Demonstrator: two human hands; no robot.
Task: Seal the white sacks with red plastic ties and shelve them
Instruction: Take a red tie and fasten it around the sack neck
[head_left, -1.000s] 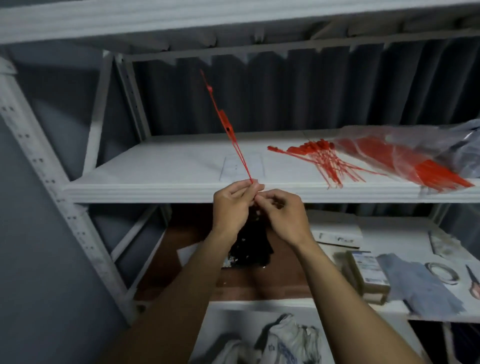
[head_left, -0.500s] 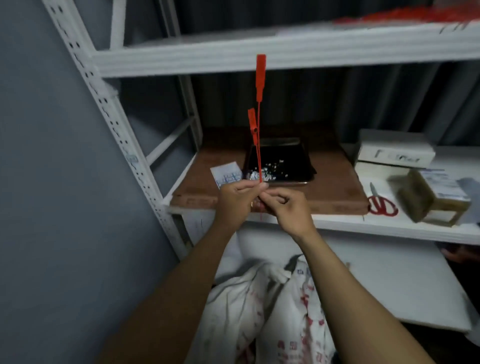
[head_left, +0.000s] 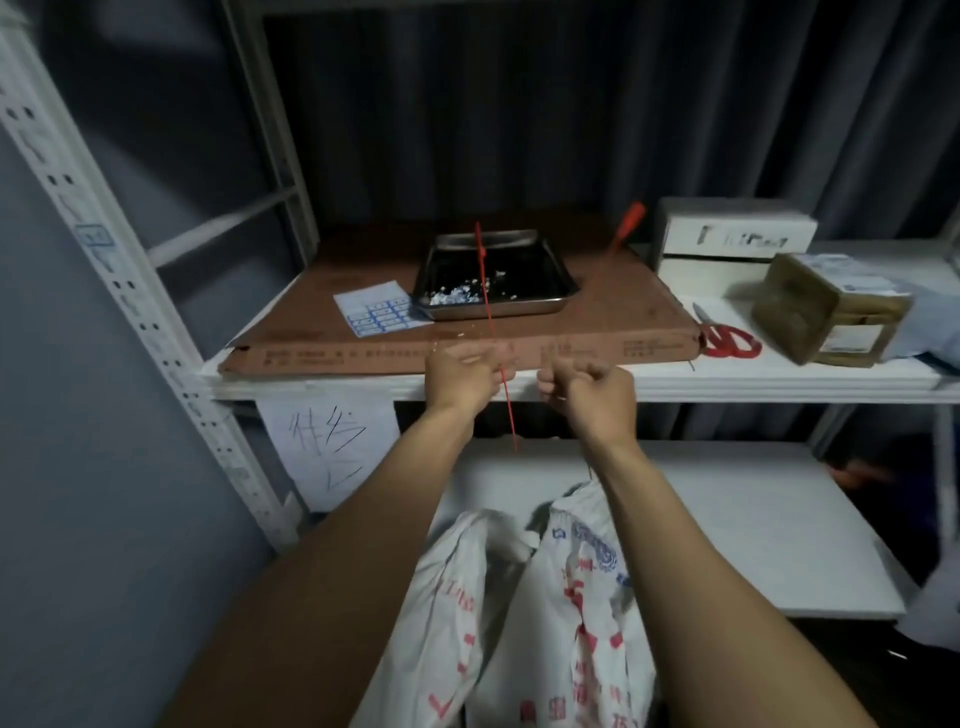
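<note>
Two white sacks (head_left: 582, 613) with red and blue print stand below my forearms, in front of the low white shelf (head_left: 727, 519). My left hand (head_left: 465, 371) pinches a thin red plastic tie (head_left: 488, 306) that runs upright through its fingers, tip hanging below. My right hand (head_left: 589, 392) is curled a little to the right, and a second red tie (head_left: 629, 218) slants up from it with its flat tab at the top; its thin strap is blurred. Both hands hover at the front edge of the middle shelf.
On the middle shelf lie a brown board (head_left: 467, 353), a metal tray (head_left: 493, 280) with scraps, a blue label sheet (head_left: 376, 306), red scissors (head_left: 730, 340) and boxes (head_left: 826, 306). A handwritten paper (head_left: 327, 441) hangs below. A white upright (head_left: 104, 234) stands left.
The view has dropped from the top shelf to the middle shelf and the sacks. My hands have moved apart, each now with one of the two red ties held together before.
</note>
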